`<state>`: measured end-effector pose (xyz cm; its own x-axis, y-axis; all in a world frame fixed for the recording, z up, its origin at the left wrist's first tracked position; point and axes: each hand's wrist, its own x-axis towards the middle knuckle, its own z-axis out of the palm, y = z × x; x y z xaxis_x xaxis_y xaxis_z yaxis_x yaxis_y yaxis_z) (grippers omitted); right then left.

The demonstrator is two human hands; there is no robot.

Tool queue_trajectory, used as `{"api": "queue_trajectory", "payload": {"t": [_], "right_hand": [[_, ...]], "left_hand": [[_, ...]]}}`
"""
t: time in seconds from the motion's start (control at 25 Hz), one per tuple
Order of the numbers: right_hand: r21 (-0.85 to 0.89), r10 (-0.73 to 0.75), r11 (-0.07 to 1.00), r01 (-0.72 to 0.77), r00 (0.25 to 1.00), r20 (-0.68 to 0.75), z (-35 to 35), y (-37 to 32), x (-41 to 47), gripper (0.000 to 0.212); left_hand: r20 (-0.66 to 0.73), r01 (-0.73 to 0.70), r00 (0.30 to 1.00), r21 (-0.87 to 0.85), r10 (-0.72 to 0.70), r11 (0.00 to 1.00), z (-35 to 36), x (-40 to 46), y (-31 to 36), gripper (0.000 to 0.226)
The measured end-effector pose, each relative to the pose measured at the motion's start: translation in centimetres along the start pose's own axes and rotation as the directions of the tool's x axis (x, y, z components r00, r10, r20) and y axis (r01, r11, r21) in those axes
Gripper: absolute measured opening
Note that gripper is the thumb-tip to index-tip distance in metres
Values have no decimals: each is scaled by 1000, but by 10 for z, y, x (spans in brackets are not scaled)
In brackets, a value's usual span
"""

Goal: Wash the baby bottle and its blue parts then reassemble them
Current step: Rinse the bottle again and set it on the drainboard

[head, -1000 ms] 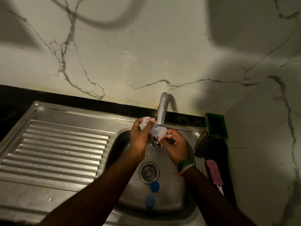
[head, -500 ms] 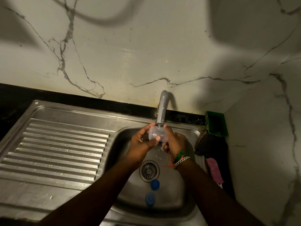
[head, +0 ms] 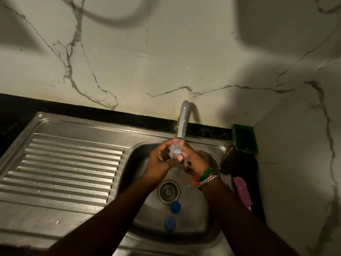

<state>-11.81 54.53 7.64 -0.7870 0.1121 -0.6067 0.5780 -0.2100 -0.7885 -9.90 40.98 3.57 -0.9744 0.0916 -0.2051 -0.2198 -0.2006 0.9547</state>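
Rinsing under the tap [head: 182,124], both the left hand [head: 160,159] and right hand [head: 196,161] clasp the clear baby bottle [head: 175,151], likely light, rigid, slippery, best gripped around its body.

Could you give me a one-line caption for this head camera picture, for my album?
Both hands, left hand and right hand, hold a clear plastic baby bottle under the grey tap.

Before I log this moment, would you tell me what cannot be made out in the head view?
- Bottle: blurred and mostly wrapped by the left hand and right hand; its opening cannot be told.
- Water flow from the tap: spout end sits behind the hands.
- Two blue parts in the sink: too small and dim to tell which is which.
- Green holder: contents lost in shadow.
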Motion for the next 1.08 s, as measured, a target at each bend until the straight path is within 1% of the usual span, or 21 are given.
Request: {"api": "queue_trajectory", "payload": {"t": [0.08,0.12,0.16,0.28,0.36,0.4,0.48,0.56,0.6,0.64,0.68,0.76,0.8,0.92,0.96,1.0,1.04,1.08], "right_hand": [[-46,74,997,-68,986,149,-6,-6,-3,42],[-54,83,996,-75,982,168,-6,-6,-3,41],[-50,69,997,-62,988,140,-4,-4,-2,40],[12,-32,999,33,998,-49,9,5,4,40],[67,-19,997,26,995,-99,10,10,10,40],[117,13,993,-2,995,-99,9,12,12,38],[200,65,979,-45,994,-90,5,18,16,34],[165,35,986,-31,999,-27,2,25,17,40],[143,4,990,-8,1000,27,2,27,16,41],[126,-26,992,19,998,54,2,27,15,37],[113,-46,993,41,998,44,1,27,16,31],[93,-64,994,65,998,-13,-4,21,12,22],[73,-61,995,65,997,-49,-5,18,10,22],[-32,-20,999,14,980,-196,-8,21,11,30],[-12,32,999,-35,980,-196,-8,21,10,33],[25,85,996,-82,985,-150,-8,21,10,36],[60,116,992,-112,991,-73,-8,20,8,38],[70,108,992,-109,994,17,-7,20,7,36]], "left_hand": [[18,13,1000,-48,-12,999,-9,2,-5,55],[24,26,999,-59,-24,998,-11,2,-5,55],[23,36,999,-82,-35,996,-11,3,-5,54],[-26,94,994,-226,-103,970,-2,1,1,49],[-34,85,995,-245,-96,966,-4,5,3,47],[-28,69,997,-220,-76,973,-8,7,5,45],[-7,55,998,-184,-58,981,-13,11,9,48],[-17,86,996,-221,-92,972,-11,11,10,47],[-53,100,992,-231,-116,968,-9,10,9,43],[-100,116,985,-219,-140,969,-6,8,8,39],[-136,132,978,-194,-160,972,-6,7,6,35],[-154,147,974,-131,-167,980,-7,5,3,33],[-130,126,982,-88,-137,988,-8,4,4,36],[-16,-5,1000,106,7,994,-5,-1,8,50],[0,-38,999,165,39,985,-5,-1,8,54],[11,-65,998,195,64,979,-5,-1,8,55],[3,-74,997,196,75,978,-7,0,5,54],[-28,-45,998,125,49,991,-10,0,2,50]]}}
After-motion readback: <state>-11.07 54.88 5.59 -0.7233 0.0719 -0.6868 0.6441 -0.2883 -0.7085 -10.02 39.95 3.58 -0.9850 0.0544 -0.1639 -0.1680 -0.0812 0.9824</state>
